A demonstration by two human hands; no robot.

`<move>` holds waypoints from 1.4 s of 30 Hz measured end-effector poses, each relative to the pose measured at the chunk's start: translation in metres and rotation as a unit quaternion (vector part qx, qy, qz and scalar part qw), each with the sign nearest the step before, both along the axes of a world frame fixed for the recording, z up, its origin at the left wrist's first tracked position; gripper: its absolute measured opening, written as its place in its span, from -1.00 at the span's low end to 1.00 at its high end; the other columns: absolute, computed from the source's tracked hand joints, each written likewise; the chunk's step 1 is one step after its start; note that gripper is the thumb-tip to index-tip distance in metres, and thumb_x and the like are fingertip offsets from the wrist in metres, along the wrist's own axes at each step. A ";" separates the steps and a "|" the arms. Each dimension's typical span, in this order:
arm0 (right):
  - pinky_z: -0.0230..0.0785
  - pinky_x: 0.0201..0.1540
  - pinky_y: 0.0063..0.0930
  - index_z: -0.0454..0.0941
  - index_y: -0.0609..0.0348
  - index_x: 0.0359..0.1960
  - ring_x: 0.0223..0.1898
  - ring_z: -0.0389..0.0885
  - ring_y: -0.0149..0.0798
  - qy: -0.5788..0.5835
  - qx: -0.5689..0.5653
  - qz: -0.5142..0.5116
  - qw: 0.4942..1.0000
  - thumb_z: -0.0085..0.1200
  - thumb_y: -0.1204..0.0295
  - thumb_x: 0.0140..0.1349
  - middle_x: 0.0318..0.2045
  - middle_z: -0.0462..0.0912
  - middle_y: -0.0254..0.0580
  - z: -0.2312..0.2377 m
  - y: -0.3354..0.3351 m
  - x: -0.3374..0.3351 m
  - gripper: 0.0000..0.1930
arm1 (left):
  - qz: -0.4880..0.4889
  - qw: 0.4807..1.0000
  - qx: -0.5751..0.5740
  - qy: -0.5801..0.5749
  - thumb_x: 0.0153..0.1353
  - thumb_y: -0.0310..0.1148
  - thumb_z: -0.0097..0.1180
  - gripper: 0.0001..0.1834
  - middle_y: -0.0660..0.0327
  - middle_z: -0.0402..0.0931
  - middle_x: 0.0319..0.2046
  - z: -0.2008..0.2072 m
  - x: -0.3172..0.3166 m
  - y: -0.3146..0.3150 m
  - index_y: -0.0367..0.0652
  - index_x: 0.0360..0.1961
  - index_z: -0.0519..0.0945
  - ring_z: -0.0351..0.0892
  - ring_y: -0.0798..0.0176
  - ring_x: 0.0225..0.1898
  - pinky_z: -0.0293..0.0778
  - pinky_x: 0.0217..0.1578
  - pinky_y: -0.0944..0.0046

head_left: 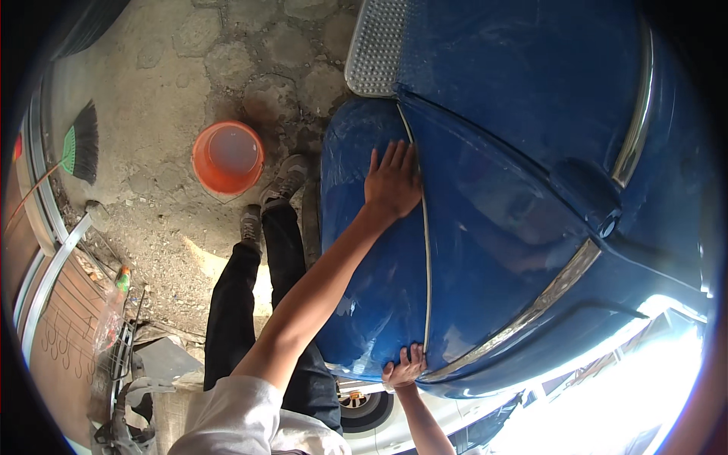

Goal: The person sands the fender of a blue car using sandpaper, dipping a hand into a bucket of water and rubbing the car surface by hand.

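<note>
On the blue car's fender (364,250), left hand (392,182) lies flat with fingers apart beside the chrome trim (426,258), right hand (404,369) curled on its lower edge, so I'd press evenly along that seam.

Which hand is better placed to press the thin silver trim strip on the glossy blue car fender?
Probably the left hand: it lies flat on the blue fender, fingers at the trim strip; the right hand grips the lower edge.
</note>
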State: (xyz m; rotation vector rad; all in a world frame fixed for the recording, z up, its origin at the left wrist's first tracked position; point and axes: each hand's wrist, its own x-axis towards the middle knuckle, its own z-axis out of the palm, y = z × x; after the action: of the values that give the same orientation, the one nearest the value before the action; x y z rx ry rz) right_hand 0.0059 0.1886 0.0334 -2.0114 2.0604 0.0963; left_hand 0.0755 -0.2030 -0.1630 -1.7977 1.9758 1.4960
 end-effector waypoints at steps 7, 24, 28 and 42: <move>-0.02 0.33 -0.06 0.28 0.18 0.34 0.32 0.31 0.09 0.008 0.010 0.008 1.000 -0.33 0.06 0.35 0.28 0.35 0.13 0.009 -0.004 0.000 -0.38 | 0.015 0.997 0.069 0.024 0.45 -0.07 -0.41 -0.37 0.13 -0.06 0.50 0.002 0.058 0.015 0.04 0.50 0.02 -0.17 0.13 0.53 -0.29 0.49 -0.07; -0.03 0.36 -0.02 0.23 0.16 0.39 0.36 0.24 0.10 0.008 0.003 0.008 1.000 -0.32 0.05 0.34 0.32 0.29 0.13 0.007 0.012 -0.007 -0.34 | 0.256 0.925 0.255 0.117 0.48 0.02 -0.52 -0.30 0.00 -0.35 0.53 -0.090 0.110 0.067 -0.09 0.52 -0.20 -0.37 0.00 0.54 -0.28 0.48 -0.01; -0.03 0.36 0.00 0.23 0.16 0.39 0.36 0.24 0.10 0.008 0.010 0.010 1.000 -0.32 0.04 0.33 0.32 0.29 0.15 0.014 0.011 -0.016 -0.33 | 0.220 0.923 0.293 0.114 0.49 0.01 -0.56 -0.30 -0.03 -0.37 0.53 -0.011 0.110 0.100 -0.08 0.52 -0.27 -0.37 -0.01 0.54 -0.28 0.48 -0.04; -0.04 0.34 -0.01 0.18 0.15 0.41 0.36 0.22 0.10 0.002 0.012 0.005 1.000 -0.37 0.05 0.38 0.30 0.28 0.15 0.011 0.006 -0.007 -0.34 | 0.004 0.998 0.068 0.018 0.47 -0.07 -0.42 -0.38 0.04 -0.09 0.50 -0.041 0.054 -0.022 -0.03 0.49 0.04 -0.19 0.01 0.53 -0.21 0.47 -0.12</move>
State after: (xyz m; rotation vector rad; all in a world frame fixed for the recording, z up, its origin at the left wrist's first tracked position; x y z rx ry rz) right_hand -0.0014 0.1947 0.0443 -2.0088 2.0409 0.1261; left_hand 0.1290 -0.2253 -0.2041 -1.7374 1.8361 1.6338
